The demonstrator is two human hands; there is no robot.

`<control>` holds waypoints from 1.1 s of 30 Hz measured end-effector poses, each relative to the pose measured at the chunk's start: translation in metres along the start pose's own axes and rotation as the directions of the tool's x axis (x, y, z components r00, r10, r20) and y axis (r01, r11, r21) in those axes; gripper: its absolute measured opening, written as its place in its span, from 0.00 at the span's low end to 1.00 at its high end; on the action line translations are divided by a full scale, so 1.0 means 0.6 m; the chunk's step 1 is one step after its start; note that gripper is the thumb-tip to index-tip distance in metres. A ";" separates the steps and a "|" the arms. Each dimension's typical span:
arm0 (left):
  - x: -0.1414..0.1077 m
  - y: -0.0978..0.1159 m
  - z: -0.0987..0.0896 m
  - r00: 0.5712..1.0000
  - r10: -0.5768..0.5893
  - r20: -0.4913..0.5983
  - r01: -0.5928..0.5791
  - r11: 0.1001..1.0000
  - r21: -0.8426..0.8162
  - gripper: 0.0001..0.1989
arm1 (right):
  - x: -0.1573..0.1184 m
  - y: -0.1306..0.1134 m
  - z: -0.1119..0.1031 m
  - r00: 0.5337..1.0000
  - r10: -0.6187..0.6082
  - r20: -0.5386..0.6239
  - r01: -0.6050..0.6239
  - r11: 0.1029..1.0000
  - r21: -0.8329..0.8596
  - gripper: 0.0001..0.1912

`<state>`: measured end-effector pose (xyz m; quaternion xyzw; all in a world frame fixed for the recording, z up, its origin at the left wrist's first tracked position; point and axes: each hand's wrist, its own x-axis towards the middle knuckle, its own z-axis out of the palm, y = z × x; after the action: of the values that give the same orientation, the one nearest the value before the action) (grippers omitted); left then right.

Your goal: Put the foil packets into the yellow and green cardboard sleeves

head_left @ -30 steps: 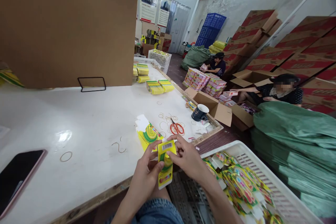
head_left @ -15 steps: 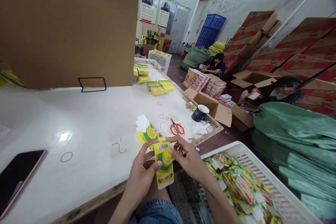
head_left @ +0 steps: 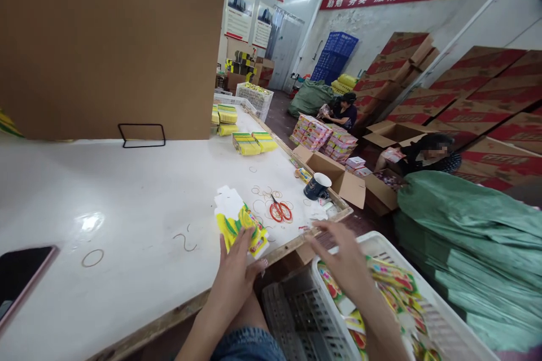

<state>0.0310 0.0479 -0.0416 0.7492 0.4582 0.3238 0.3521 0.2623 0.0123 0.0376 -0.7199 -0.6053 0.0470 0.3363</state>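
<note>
My left hand (head_left: 236,262) lies on a small pile of flat yellow-green printed cartons (head_left: 231,225) at the table's near edge. Its fingers are stretched over the top carton, and the thumb is near the carton's close end. White flaps of the cartons stick out at the far end. My right hand (head_left: 345,254), slightly blurred, hovers over the left side of a white plastic basket (head_left: 451,307). Thumb and fingers are apart, with nothing visible between them. Folded small boxes (head_left: 396,279) in yellow, green and red fill the basket, partly hidden by my right forearm.
Red-handled scissors (head_left: 280,211), rubber bands (head_left: 92,258) and a dark mug (head_left: 317,186) lie beyond my hands. Bundled cartons (head_left: 254,143) stand farther back. A phone (head_left: 25,271) is at left, a large cardboard sheet (head_left: 114,51) behind. Two people sit among boxes at right.
The small carton held between both hands is no longer in them. My left hand has moved onto the pile of flat cartons; my right hand has moved right, over the basket, and opened.
</note>
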 end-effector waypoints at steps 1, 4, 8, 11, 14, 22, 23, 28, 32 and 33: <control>-0.002 0.000 0.002 1.000 0.020 0.025 -0.020 1.000 -0.001 0.30 | 0.003 -0.009 0.034 0.996 0.039 0.082 -0.047 0.994 0.103 0.16; -0.010 0.002 -0.003 0.997 0.049 0.058 -0.046 0.998 -0.041 0.30 | 0.012 -0.035 0.133 0.970 0.113 0.216 -0.175 0.941 0.290 0.15; -0.016 0.007 -0.018 0.993 -0.046 -0.106 0.022 0.975 -0.220 0.27 | 0.016 -0.046 0.175 0.966 0.113 0.232 -0.204 0.883 0.422 0.13; -0.010 0.017 -0.026 0.926 -0.201 -0.321 0.011 0.861 -0.508 0.28 | 0.005 -0.046 0.154 0.966 0.112 0.235 -0.227 0.806 0.547 0.17; -0.004 0.028 -0.031 0.929 -0.266 -0.259 -0.059 0.582 -0.811 0.29 | -0.015 -0.060 0.139 0.937 0.133 0.325 -0.339 0.580 0.741 0.18; -0.021 0.044 -0.051 0.997 -0.077 -0.018 0.009 0.341 -0.940 0.22 | -0.050 -0.112 0.140 0.877 0.017 0.480 -0.451 0.372 0.811 0.13; -0.022 0.047 -0.052 0.997 -0.072 -0.035 -0.008 0.353 -0.935 0.22 | -0.051 -0.113 0.138 0.878 0.003 0.479 -0.442 0.392 0.807 0.14; -0.024 0.060 -0.051 0.996 -0.069 -0.052 -0.023 0.370 -0.929 0.22 | -0.055 -0.113 0.124 0.887 0.013 0.461 -0.405 0.501 0.765 0.16; -0.027 0.054 -0.044 0.982 -0.187 -0.033 0.034 0.344 -0.938 0.21 | -0.058 -0.120 0.116 0.873 -0.006 0.488 -0.421 0.495 0.760 0.17; -0.027 0.052 -0.043 0.976 -0.215 -0.015 0.061 0.342 -0.938 0.21 | -0.059 -0.123 0.116 0.870 -0.003 0.493 -0.429 0.489 0.760 0.17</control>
<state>0.0185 0.0286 -0.0044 0.3511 0.2778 0.5454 0.7086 0.1582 0.0132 0.0119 -0.5030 -0.4644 0.5370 0.4929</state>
